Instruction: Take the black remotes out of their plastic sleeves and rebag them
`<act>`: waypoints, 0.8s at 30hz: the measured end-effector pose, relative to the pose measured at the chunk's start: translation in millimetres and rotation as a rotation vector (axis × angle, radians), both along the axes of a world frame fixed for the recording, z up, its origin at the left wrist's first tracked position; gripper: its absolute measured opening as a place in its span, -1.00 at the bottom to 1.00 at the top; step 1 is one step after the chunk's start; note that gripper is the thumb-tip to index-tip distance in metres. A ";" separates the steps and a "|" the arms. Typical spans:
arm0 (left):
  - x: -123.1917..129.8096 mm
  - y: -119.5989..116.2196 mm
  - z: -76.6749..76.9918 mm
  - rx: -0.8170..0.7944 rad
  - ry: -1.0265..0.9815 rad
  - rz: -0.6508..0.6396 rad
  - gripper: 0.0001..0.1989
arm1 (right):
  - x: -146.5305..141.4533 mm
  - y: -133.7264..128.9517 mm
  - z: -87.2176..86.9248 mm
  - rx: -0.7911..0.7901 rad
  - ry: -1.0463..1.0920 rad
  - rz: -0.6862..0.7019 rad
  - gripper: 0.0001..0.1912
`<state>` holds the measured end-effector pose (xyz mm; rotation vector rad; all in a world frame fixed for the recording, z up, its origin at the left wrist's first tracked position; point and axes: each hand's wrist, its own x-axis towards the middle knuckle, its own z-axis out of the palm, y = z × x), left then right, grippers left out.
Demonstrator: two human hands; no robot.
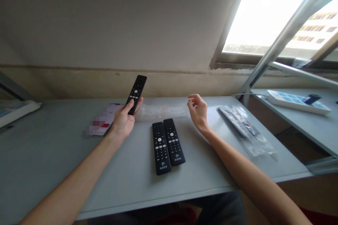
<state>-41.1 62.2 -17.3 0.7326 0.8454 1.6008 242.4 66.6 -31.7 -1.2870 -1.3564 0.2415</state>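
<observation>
A black remote control (137, 89) is held upright and slightly tilted in my left hand (125, 119), the thumb on its buttons. Two more black remotes lie side by side on the desk, the left one (161, 149) a little nearer to me than the right one (174, 142). My right hand (197, 109) hovers beyond them to the right, its fingers curled with a gap to the thumb and nothing seen between them. Between the hands, a clear plastic bag (163, 111) lies flat near the wall.
A phone (105, 121) lies behind my left wrist on the grey desk (126, 186). Bagged remotes (236, 121) rest at the right. White panel-like objects stand at the far left (19, 110) and on the right-hand desk (298, 102). A metal frame (271, 47) rises by the window.
</observation>
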 end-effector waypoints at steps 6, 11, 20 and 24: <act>0.9 1.3 -3.2 0.015 0.015 0.011 -0.81 | 3.5 5.1 -5.8 -0.091 0.058 0.049 -0.68; -0.3 2.7 -5.5 0.028 0.063 0.041 -0.73 | 4.3 7.2 -12.6 -0.106 -0.001 0.098 -0.50; 0.9 1.3 -3.3 0.044 0.129 0.081 -0.56 | 1.7 3.2 -12.0 0.031 -0.299 0.065 -0.46; 3.1 0.8 -3.0 0.098 0.204 0.128 -0.52 | -7.8 -5.0 -5.6 0.088 -0.443 0.198 -0.40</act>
